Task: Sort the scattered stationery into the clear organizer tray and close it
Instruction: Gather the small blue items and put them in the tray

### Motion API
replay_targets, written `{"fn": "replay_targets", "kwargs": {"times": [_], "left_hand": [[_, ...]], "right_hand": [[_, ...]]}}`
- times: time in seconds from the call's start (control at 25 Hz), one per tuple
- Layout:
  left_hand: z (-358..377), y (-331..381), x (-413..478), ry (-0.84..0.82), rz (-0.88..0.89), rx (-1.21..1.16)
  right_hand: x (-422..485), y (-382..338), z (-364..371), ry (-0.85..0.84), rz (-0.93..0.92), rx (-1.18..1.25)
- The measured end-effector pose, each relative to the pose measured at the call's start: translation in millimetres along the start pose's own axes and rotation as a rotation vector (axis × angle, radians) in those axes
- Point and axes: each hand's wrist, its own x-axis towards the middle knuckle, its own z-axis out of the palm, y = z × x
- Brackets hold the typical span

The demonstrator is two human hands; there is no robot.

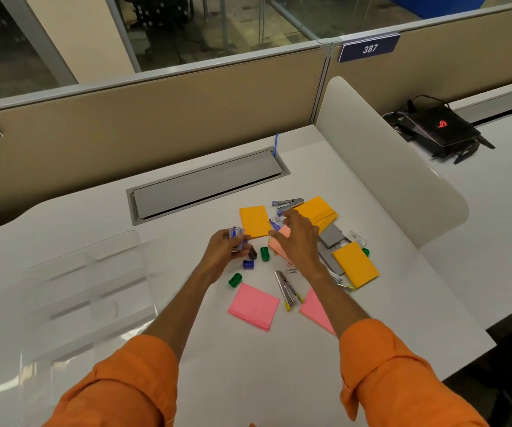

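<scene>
Both orange sleeves are cut off by the bottom edge. The right forearm hides part of one pink pad. A second pink pad lies whole beside a silver stapler. At the left, well apart from the pile, the clear organizer tray is blurred and see-through, so its compartments are hard to make out. Bare worktop lies between the tray and the pile. The left grip is clamped on small blue-and-white boxes. The right grip hovers with its fingers apart over a largely hidden peach pad; whether they touch it is unclear. Orange pads lie beyond. A white divider bounds the right side.
</scene>
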Motion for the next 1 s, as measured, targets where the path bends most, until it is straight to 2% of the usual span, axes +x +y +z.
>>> {"fn": "replay_targets", "kwargs": {"times": [0.24,0.44,0.72,1.0], "left_hand": [[-12.6,-4.1,11.5,0.115,-0.012,-0.018],[-26.8,-12.8,18.8,0.223,-0.025,-0.136],[-36.8,-13.7,24.2,0.262,-0.015,-0.207],[-34.0,-17.6,27.8,0.244,-0.032,-0.218]], "right_hand": [[39.9,17.2,12.9,-0.080,0.063,-0.081],[47.4,16.0,32.3,-0.075,0.030,-0.182],[50.1,15.7,45.7,-0.089,0.051,-0.339],[44.7,10.7,47.5,-0.023,0.096,-0.198]]}}
